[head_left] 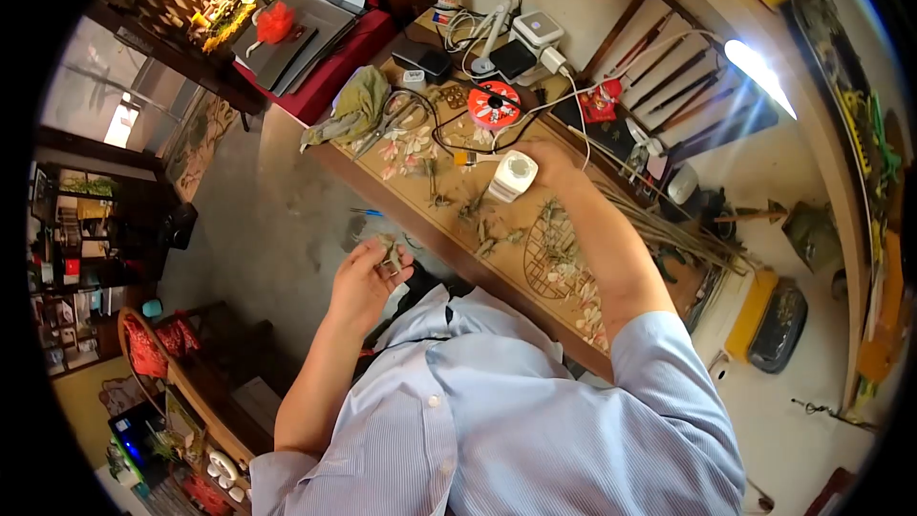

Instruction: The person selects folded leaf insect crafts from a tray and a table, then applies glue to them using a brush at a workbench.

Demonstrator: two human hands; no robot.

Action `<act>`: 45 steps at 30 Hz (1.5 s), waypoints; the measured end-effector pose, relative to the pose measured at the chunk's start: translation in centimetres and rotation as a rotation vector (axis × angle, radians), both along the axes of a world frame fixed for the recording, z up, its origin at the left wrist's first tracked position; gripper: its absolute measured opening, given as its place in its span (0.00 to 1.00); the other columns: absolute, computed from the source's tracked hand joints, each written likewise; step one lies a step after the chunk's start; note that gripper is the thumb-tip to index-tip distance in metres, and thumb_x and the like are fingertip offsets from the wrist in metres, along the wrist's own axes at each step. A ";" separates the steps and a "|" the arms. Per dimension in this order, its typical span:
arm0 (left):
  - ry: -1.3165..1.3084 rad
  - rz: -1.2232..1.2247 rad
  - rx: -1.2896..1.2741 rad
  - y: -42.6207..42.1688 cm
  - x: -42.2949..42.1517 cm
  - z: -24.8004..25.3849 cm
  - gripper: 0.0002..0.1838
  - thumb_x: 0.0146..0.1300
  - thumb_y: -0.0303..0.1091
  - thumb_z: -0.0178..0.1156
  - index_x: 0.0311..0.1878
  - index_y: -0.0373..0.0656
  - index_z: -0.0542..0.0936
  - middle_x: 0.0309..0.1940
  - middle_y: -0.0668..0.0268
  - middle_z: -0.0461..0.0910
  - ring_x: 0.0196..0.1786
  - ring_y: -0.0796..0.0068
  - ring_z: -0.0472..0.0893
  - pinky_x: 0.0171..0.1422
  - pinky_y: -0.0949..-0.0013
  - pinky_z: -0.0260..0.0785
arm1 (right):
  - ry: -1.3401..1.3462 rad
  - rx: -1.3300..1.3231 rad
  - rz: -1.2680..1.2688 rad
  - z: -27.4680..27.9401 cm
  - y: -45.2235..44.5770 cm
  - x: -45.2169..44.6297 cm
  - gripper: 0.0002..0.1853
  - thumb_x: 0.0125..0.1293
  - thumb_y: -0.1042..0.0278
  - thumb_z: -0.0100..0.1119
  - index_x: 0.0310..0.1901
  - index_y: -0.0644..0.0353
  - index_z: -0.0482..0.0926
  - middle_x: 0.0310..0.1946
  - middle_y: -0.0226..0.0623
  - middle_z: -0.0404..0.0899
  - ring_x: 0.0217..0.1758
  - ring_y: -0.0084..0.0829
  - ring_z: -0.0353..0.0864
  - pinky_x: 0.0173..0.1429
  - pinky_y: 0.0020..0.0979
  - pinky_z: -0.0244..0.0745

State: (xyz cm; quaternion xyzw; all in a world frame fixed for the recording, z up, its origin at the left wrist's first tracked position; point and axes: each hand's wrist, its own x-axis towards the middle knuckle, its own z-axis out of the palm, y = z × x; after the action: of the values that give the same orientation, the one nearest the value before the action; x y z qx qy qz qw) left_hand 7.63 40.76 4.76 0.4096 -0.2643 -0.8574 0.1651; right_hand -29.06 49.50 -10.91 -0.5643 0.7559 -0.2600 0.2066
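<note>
Left hand: the left hand (363, 272) was up off the table, fingers curled, gripping a small green-brown piece (391, 254).
Held piece location: at the left fingertips, in front of the table's near edge; fine shape too small to read.
Right hand: the right hand (542, 159) was stretched over the table (411, 188), at the white container (514, 177). Fingers mostly hidden, couldn't tell if it was gripping.
White container: tilted, round mark on its face.
Dry plant bits: several dry plant bits (488, 236) lay scattered on the tabletop, nearer the person than the container.
Stalks: a bundle of long stalks (659, 229) ran along the wall side, right of the forearm.
Spool: the red spool (494, 105) sat beyond the container, black cord by it.
Far left end: scissors (392, 124) beside an olive cloth (355, 100).
Light: the lamp (761, 76) was lit.
</note>
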 end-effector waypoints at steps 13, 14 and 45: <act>0.027 0.012 0.049 0.1 1.0 -1.7 0.09 0.66 0.32 0.50 0.45 0.39 0.72 0.40 0.59 0.78 0.43 0.66 0.80 0.47 0.64 0.76 | -0.445 -0.294 -0.585 9.5 3.8 0.9 0.12 0.63 0.61 0.57 0.35 0.63 0.77 0.23 0.28 0.76 0.26 0.19 0.71 0.32 0.24 0.67; 0.044 -0.024 0.054 0.0 0.6 -1.7 0.09 0.66 0.32 0.49 0.46 0.39 0.72 0.40 0.59 0.78 0.42 0.66 0.80 0.47 0.64 0.76 | -0.426 -0.356 -0.637 11.2 4.7 0.8 0.12 0.65 0.61 0.56 0.35 0.64 0.76 0.22 0.28 0.74 0.25 0.17 0.70 0.30 0.23 0.66; 0.184 -0.259 0.041 -0.7 -2.5 -0.3 0.07 0.65 0.30 0.50 0.44 0.39 0.70 0.38 0.58 0.78 0.38 0.66 0.81 0.44 0.65 0.77 | 0.457 0.069 -0.490 22.4 2.4 9.4 0.16 0.60 0.56 0.50 0.28 0.63 0.75 0.20 0.48 0.78 0.26 0.48 0.80 0.33 0.44 0.75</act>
State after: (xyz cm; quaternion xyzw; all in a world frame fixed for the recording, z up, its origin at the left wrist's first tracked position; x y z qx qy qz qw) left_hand 5.13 40.06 4.44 0.2952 -0.2813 -0.9105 0.0681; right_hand -19.61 51.92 11.45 -0.4020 0.9042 -0.1428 -0.0177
